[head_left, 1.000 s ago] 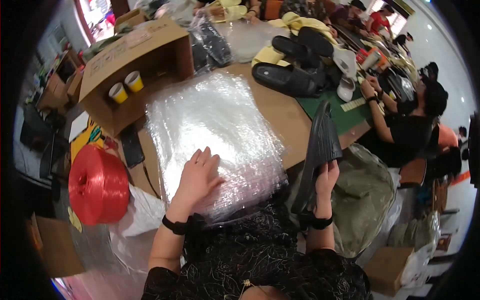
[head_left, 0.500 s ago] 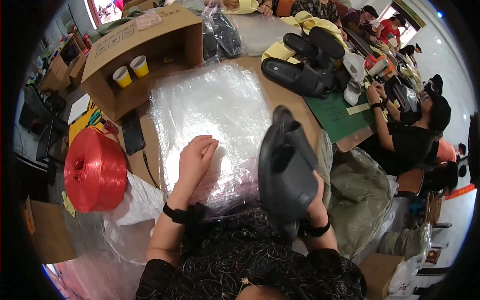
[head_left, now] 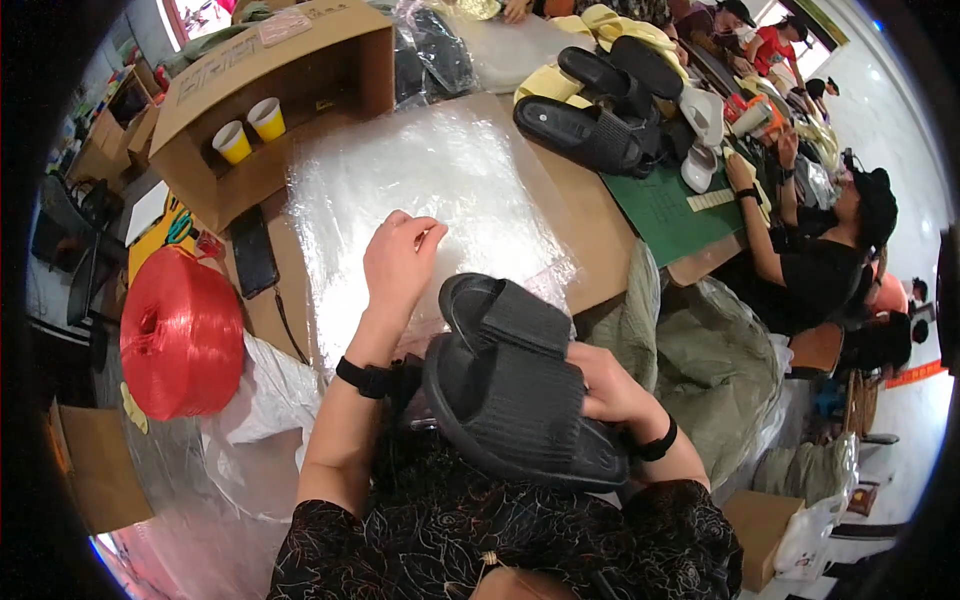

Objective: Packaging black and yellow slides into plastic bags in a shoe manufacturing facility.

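My right hand (head_left: 612,385) grips a pair of black slide sandals (head_left: 515,385) in front of my chest. The pair is pressed together, ribbed straps showing, toes pointing up and left. My left hand (head_left: 403,262) is over a stack of clear plastic bags (head_left: 400,170), its fingers curled and the thumb close to the forefinger. Whether a thin film is pinched there I cannot make out. The bags lie flat on brown cardboard (head_left: 600,250).
Left are a red twine roll (head_left: 185,330), a phone (head_left: 254,250), scissors (head_left: 180,228) and a carton (head_left: 200,165) holding two yellow paper cups (head_left: 232,142). Ahead right, more black slides (head_left: 570,132) lie by a green mat (head_left: 650,205). A co-worker (head_left: 800,230) sits at the right.
The slides have turned and swung left, nearer my chest, so their ribbed straps now show. My left hand has moved slightly up over the bags, its fingers more curled.
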`<act>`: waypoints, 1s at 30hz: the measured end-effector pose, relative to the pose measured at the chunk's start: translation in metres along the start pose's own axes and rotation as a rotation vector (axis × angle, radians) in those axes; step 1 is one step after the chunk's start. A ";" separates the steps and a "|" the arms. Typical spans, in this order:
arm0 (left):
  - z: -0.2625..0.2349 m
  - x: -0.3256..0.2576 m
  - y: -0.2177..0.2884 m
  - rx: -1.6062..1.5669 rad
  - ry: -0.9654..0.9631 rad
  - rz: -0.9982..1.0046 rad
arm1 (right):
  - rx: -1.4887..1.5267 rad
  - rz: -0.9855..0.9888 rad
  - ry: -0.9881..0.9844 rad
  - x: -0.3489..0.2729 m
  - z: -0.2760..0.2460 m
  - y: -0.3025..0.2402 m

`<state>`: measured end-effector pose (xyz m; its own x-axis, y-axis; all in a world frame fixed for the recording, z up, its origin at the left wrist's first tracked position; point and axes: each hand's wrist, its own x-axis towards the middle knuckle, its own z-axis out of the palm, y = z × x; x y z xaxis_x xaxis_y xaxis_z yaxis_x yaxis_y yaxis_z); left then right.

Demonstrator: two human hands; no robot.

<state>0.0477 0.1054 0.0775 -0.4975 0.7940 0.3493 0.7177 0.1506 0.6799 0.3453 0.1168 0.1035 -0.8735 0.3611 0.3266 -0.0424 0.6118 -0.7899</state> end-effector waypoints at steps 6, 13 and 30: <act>-0.006 -0.012 0.014 -0.058 -0.115 0.072 | -0.617 0.249 0.114 0.004 -0.002 -0.001; -0.019 -0.031 0.041 -0.091 -0.180 0.386 | -0.709 0.239 0.173 0.023 0.028 0.013; -0.056 -0.059 0.061 -0.283 -0.324 0.501 | -0.650 0.335 0.358 0.153 0.062 0.081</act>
<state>0.0937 0.0350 0.1344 0.0666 0.8717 0.4856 0.6467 -0.4083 0.6443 0.1782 0.1782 0.0577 -0.5766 0.7337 0.3594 0.5802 0.6775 -0.4521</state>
